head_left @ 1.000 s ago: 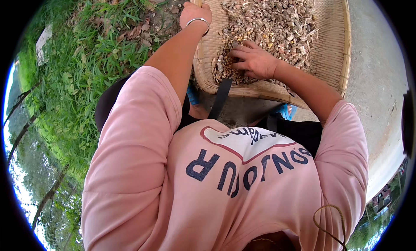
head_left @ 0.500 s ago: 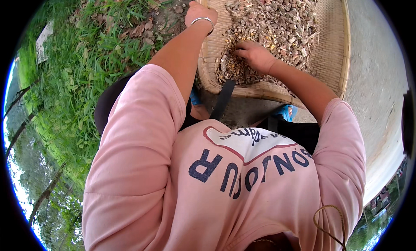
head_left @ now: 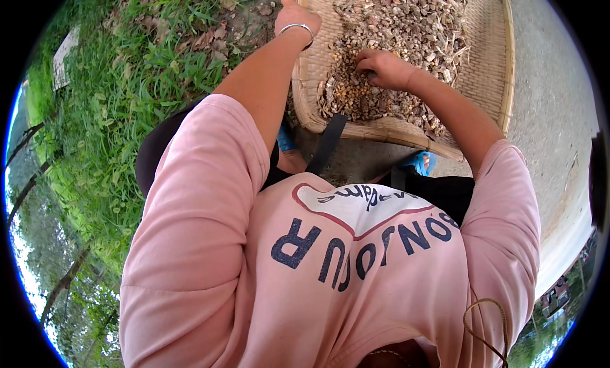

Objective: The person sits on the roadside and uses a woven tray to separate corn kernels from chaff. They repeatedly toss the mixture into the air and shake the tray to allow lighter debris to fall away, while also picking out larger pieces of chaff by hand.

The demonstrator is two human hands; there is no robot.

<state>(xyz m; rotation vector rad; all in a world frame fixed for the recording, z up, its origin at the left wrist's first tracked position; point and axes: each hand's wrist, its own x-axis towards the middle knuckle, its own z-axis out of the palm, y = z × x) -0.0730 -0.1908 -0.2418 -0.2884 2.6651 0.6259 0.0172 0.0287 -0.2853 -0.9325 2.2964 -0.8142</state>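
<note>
shifted since prev. frame (approx. 0.5 s ago): r. hand [head_left: 390, 71], slightly rightward and farther from the pink shirt [head_left: 190, 241], over the mixed pile [head_left: 419, 25]; also l. hand [head_left: 297, 15] and woven tray [head_left: 486, 82], only slightly, poss. just camera motion.

woven tray: shallow, tan, w/ pale bound rim; between grass [head_left: 152, 95] at left and gray concrete [head_left: 549, 114] at right; near edge just beyond blue footwear [head_left: 421, 162]; support beneath, not visible.

mixed pile: inside the tray, from near left corner toward far side; mostly brownish chunks, w/ yellow kernels [head_left: 363, 92] at near left and pale, straw-like bits toward right.

l. hand: closed on the tray's left edge, w/ bracelet [head_left: 298, 25] at wrist. r. hand: fingers curled, angled down at the pile's surface; tips partly hidden, so can't say if pinched on a piece or slightly apart.

step in hand (judged): picking or stirring through the pile one-handed, w/ tray steadied by the other. next move (judged): calls for light fingertip work among small loose pcs., w/ firm hold at left vs. tipping. if a pc. is pinched, a clean lift; if not, fingers respread over the kernels. main risk: scatter over the low near edge.
</note>
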